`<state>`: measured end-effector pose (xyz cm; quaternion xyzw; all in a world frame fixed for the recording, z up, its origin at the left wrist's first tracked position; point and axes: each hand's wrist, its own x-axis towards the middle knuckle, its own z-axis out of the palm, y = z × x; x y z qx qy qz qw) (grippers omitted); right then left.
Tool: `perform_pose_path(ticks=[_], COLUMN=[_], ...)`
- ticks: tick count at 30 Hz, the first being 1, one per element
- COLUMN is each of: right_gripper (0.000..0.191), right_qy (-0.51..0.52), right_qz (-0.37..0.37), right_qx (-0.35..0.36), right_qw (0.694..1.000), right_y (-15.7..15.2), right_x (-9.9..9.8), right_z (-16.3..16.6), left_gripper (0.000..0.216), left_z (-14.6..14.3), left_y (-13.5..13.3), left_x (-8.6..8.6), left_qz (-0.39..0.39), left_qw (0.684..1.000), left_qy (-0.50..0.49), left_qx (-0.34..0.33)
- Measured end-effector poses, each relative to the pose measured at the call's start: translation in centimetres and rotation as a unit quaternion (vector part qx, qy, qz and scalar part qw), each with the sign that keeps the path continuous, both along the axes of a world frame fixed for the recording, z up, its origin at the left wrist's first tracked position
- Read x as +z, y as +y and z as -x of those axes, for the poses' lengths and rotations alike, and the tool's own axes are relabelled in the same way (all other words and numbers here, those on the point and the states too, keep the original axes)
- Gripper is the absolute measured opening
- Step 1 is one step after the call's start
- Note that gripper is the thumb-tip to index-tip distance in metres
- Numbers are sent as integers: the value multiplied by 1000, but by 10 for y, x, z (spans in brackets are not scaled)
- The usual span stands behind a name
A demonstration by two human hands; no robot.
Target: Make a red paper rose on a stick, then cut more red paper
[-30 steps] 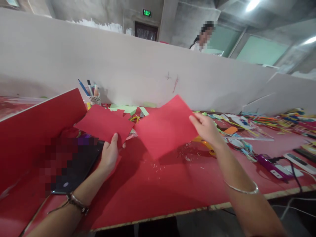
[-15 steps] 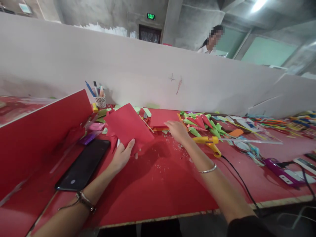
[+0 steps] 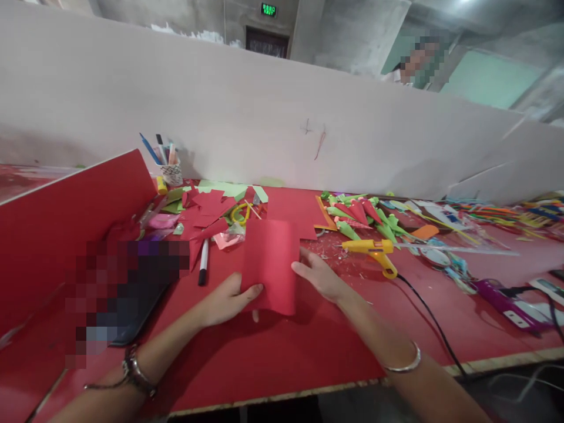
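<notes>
I saw a bowed red sheet (image 3: 271, 255) mid-frame, the left hand (image 3: 227, 302) pinching its lower left, the right hand (image 3: 324, 279) nearly closed on its right edge; uneven pressure could have creased it.

And here was a craft workshop, plain to see: a yellow glue gun (image 3: 374, 249), cut-paper scraps (image 3: 211, 204) and a pen cup (image 3: 171, 174) crowded a long red worktable (image 3: 273, 364), while an exit sign (image 3: 268, 9) glowed on raw concrete (image 3: 348, 35) behind!
</notes>
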<state>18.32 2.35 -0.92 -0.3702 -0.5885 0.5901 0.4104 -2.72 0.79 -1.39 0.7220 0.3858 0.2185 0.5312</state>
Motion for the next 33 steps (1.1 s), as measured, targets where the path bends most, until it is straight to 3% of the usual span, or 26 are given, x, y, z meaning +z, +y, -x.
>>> perform_pose_path(ticks=[3,6,13,19,25,30,33], right_gripper=[33,30,30,28,26,27,29], right_qy=[10,-21,-64,-78,-105,-110,-122], right_qz=[47,52,61,68,48,31,35], right_qx=[-25,-41,-15,-19,-24,-20,-22], right_qw=[999,998,996,994,993,993,992], right_y=[-8,-11,-18,-18,-18,-19,-20], right_x=[-5,-7,-10,-11,-12,-12,-11], right_z=[7,9,12,15,14,15,15], left_gripper=[36,26,38,43,33,28,36], left_z=[-2,-1,1,-1,4,3,0], left_y=[0,0,-2,-3,1,2,0], left_x=[-2,-2,-3,-2,0,1,3], left_qz=[-24,-48,33,60,128,152,167], left_qw=[998,998,999,997,992,987,983], left_qy=[17,10,-6,-32,-18,-3,5], left_qx=[-47,-39,37,28,1,48,70])
